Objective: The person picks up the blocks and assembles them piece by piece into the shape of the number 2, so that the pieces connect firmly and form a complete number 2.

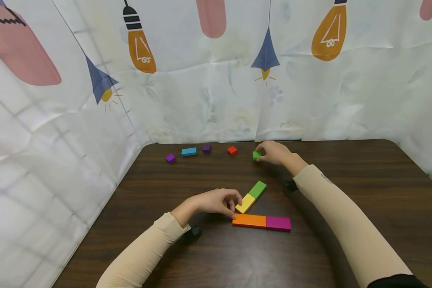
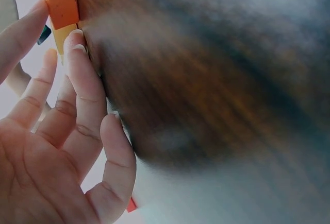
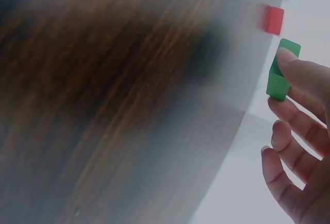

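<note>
At the table's far side the right hand [image 1: 276,153] pinches a small green block [image 1: 256,155] between thumb and fingers; the right wrist view shows the thumb over the green block [image 3: 279,84]. The left hand [image 1: 216,201] has its thumb at the left end of an orange block [image 1: 250,220] and its fingers by a yellow block [image 1: 246,203]. In the left wrist view its fingers are loosely bent near the orange block [image 2: 63,2]. A magenta block [image 1: 278,223] adjoins the orange one end to end. A green block [image 1: 257,189] continues the yellow one, slanting up to the right.
Along the far edge of the brown table [image 1: 363,200] lie a purple block [image 1: 171,158], a blue block [image 1: 189,151], another purple block [image 1: 207,148] and a red block [image 1: 232,151]. Behind the table hangs a patterned white cloth [image 1: 209,100].
</note>
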A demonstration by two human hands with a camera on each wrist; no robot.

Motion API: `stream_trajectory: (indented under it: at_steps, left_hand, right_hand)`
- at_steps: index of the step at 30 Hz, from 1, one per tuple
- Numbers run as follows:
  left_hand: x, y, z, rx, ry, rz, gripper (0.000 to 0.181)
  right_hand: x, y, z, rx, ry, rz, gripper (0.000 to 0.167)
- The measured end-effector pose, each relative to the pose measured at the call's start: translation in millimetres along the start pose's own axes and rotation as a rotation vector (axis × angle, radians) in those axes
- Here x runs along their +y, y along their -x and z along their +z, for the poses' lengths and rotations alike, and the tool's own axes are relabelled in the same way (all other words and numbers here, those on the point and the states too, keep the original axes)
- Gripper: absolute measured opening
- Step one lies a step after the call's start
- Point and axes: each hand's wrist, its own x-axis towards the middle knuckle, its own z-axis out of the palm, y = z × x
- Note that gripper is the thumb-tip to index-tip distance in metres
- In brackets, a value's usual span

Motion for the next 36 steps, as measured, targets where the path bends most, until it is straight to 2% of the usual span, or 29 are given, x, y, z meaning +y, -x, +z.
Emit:
stream_trajectory:
  at_steps: [11, 18, 25, 36]
  left_hand:
    - [-1.3, 1.5, -0.3, 0.001, -0.008, 0.016, 0.033]
    - [-1.2, 0.5, -0.9, -0.003, -0.014, 0.030, 0.033]
    - [0.2, 0.5, -0.4, -0.001, -0.020, 0.025, 0.032]
    - [0.8, 1.0, -0.9, -0.003, -0.005, 0.020, 0.032]
  right_hand:
    - [-2.9, 13.4, 2.8, 0.006, 0.054, -0.078, 0.043]
    - [-4.0, 18.0, 4.5, 0.018, 0.039, -0.113, 0.043]
    - [-1.6, 25.3, 3.6, 0.046, -0.001, -0.115, 0.042]
    - [3.3, 38.1, 2.7, 0.026, -0.004, -0.104, 0.042]
